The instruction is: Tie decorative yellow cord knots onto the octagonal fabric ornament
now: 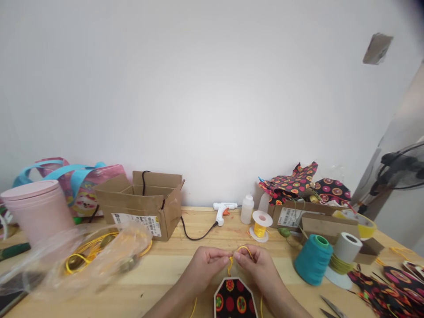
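Observation:
Near the table's front edge, my left hand [210, 265] and my right hand [253, 260] face each other with thumbs and fingertips pinched. Both pinch a thin yellow cord [231, 266], which loops up above the right fingers. From between the hands the cord runs down to the top of a dark patterned fabric piece [234, 300] with a pale angled border. Its lower part is cut off by the frame. Loose yellow ends hang beside each forearm. Whether a knot sits between the fingertips is too small to tell.
Behind my hands are a white glue gun [221, 213], a small bottle [247, 209] and a yellow cord spool [260, 227]. To the right stand a teal thread cone [313, 259] and scissors [332, 307]. A cardboard box [139, 205] and a plastic bag [109, 260] are left.

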`<state>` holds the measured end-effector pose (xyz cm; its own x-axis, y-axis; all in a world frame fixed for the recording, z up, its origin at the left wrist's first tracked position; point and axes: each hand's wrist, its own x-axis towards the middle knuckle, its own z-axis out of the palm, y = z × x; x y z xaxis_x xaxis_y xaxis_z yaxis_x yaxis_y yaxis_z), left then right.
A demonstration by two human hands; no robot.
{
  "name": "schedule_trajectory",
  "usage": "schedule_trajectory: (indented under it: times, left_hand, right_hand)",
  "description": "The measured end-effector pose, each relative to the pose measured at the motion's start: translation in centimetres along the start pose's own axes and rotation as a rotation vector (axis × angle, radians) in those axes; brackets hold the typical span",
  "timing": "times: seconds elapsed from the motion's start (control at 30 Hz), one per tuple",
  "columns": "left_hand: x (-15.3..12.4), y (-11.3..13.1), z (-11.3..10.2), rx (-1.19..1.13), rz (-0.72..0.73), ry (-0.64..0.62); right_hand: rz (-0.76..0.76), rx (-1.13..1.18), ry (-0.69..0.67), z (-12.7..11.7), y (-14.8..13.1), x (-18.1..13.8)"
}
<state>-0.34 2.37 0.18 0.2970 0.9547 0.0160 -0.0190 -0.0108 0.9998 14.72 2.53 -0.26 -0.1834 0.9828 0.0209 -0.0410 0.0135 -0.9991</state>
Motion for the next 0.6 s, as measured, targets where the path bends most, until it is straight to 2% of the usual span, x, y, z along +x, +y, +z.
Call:
schedule_trajectory:
  times: [0.2,0.37,0.6]
  left_hand:
    - [-0.19,0.0,-0.03,0.022,-0.011,0.011]
    - [-0.29,-0.02,-0.04,0.003,0.011,-0.032]
    - [-0.1,-0.13,-0.04,0.034,-0.034,0.031]
  right_hand:
    - [-0.001,-0.026,0.045,0.22,-0.29,-0.14]
    - [-0.041,-0.069,0.064,0.15,-0.47,-0.14]
    - [-0.097,-0.107,0.064,0.29,-0.92,-0.41]
